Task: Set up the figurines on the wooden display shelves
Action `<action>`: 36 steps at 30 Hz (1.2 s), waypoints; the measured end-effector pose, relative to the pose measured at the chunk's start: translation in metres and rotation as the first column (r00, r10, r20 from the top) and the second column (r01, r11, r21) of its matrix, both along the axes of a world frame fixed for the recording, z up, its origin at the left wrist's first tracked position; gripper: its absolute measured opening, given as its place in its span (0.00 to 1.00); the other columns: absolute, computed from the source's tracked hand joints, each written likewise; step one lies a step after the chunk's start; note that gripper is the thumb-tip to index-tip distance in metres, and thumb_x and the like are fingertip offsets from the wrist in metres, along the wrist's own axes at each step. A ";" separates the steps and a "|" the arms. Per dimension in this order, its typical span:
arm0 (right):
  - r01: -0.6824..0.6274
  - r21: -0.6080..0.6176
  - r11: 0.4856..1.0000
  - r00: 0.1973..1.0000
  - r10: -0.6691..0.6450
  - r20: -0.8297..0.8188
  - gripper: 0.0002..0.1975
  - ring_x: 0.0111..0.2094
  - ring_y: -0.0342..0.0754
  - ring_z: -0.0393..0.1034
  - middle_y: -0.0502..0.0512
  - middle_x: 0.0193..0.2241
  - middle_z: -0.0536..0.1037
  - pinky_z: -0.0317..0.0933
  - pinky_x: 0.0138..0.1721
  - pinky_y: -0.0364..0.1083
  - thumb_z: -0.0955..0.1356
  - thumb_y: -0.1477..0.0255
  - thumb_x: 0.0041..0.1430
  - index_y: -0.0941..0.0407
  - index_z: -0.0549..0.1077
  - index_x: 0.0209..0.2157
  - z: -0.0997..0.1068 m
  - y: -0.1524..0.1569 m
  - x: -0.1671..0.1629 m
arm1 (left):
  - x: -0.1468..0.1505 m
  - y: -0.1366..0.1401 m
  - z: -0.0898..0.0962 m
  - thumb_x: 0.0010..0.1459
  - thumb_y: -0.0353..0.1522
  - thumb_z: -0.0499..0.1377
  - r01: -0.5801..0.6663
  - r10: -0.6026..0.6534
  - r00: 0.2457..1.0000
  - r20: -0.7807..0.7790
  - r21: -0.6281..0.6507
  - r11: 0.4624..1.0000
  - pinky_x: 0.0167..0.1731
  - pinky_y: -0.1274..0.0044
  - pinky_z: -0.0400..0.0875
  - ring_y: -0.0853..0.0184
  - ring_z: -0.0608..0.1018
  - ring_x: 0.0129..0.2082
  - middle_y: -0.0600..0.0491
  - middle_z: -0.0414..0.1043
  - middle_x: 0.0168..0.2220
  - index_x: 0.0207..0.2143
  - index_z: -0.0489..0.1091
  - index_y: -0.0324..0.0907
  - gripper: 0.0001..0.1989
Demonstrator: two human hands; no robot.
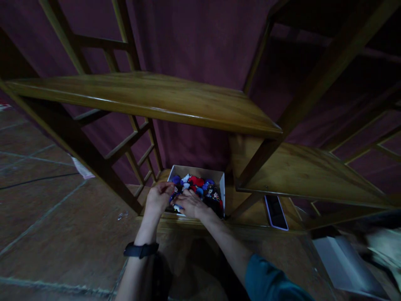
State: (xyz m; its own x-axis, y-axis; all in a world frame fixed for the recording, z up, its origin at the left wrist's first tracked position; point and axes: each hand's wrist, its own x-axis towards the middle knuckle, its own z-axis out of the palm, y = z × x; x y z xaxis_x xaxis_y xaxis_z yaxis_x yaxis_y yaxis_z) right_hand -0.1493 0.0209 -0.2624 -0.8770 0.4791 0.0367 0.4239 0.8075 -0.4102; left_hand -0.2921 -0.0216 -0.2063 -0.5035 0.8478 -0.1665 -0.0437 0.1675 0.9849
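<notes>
Both hands reached into a white box (219,179) of small red, blue and black items (200,186) on the lowest shelf (250,213) of a wooden rack: the left hand (158,197), fingers curled, gripped the box's near left edge, while the right hand (190,204) lay spread on the items. Whether the right hand grasped anything could not be told. A dark phone-like slab (275,211) lay on the same shelf to the right, apart from the box.

A wooden shelf unit (150,98) with slanted posts and lattice side frames stands against a dark maroon wall (200,37). A second, lower shelf board (300,171) extends to the right. The floor (40,196) is brown tile with pale grout lines, dimly lit.
</notes>
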 end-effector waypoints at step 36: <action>0.615 -0.361 0.701 0.726 -0.682 -0.088 0.17 0.47 0.49 0.68 0.55 0.44 0.74 0.61 0.50 0.48 0.61 0.80 0.55 0.54 0.74 0.43 0.006 0.053 0.048 | 0.005 -0.002 0.011 0.31 0.28 0.72 -0.078 0.040 0.899 0.437 0.070 0.994 0.27 0.80 0.73 0.72 0.76 0.24 0.53 0.75 0.27 0.33 0.72 0.36 0.22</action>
State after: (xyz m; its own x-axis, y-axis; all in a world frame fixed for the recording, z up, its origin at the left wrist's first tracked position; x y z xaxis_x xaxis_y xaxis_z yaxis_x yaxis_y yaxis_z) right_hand -0.1008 0.0741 -0.2566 -0.3309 0.9417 -0.0613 0.6779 0.1920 -0.7096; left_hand -0.2875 -0.0234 -0.1954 -0.4472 0.8390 -0.3101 -0.4773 0.0694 0.8760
